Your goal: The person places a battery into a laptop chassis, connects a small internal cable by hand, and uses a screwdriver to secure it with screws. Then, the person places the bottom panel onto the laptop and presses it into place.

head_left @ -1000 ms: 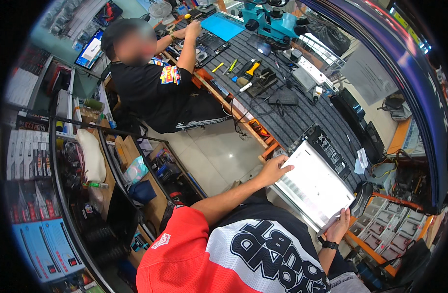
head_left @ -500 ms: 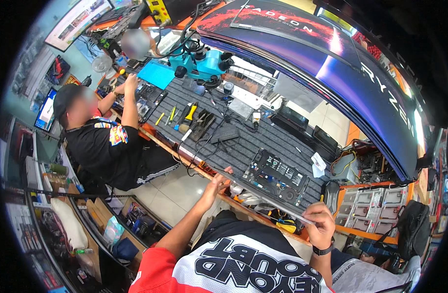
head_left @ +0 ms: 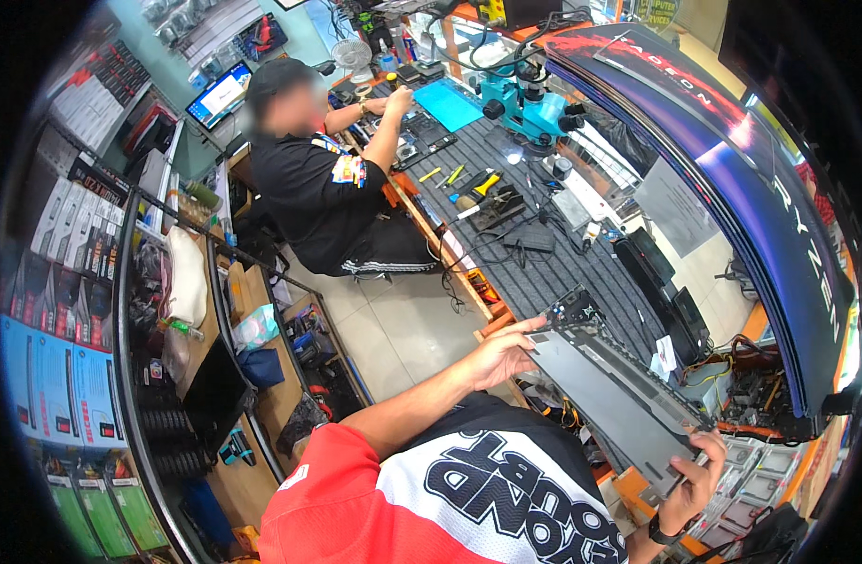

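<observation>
I hold a flat grey laptop base panel [head_left: 611,399] tilted in front of my chest, its open circuit side facing away toward the bench. My left hand [head_left: 498,352] grips its near left corner. My right hand [head_left: 696,481] grips the lower right corner, a dark watch on that wrist. Both hands are closed on the panel's edges. The panel hangs above the front edge of a long workbench [head_left: 544,273] covered by a dark ribbed mat.
A person in a black shirt [head_left: 310,188] sits at the bench to the left, hands on a device near a blue mat [head_left: 447,103]. A teal microscope [head_left: 534,105], hand tools and cables lie on the bench. Shelves of boxed goods [head_left: 64,282] line the left.
The panel has tipped from lying flat near the bench edge to a tilted hold nearer my chest. My view has swung, bringing the seated person closer to the middle.
</observation>
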`<state>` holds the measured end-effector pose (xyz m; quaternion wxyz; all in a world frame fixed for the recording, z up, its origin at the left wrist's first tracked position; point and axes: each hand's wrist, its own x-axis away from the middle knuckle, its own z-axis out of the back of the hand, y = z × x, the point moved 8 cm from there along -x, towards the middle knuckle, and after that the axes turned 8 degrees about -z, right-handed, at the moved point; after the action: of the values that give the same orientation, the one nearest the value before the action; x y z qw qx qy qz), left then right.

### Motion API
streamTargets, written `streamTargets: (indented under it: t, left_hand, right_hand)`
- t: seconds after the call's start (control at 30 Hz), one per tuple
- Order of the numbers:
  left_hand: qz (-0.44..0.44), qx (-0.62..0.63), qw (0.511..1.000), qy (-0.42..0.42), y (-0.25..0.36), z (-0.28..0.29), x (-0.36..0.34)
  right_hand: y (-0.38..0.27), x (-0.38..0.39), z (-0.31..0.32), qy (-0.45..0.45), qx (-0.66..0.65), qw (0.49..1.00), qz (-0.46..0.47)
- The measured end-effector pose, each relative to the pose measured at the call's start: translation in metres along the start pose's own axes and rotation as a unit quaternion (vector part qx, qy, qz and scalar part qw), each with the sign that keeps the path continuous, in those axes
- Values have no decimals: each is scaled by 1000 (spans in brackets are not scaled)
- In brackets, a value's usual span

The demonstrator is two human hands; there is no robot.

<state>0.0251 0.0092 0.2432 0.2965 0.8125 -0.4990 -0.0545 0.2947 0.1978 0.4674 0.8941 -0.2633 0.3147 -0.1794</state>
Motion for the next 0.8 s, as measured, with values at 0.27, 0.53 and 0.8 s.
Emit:
streamTargets:
  t: [0.27,0.53,0.8]
  left_hand:
    - [7,53,994,-94,16,-76,35]
    - [-1,45,983,-180,54,-106,47]
    - [-10,25,971,-239,75,-144,11]
  right_hand:
    - [38,20,58,71,26,997,31]
    - [25,25,83,-7,221,969,108]
    - [-41,27,118,-189,179,949,180]
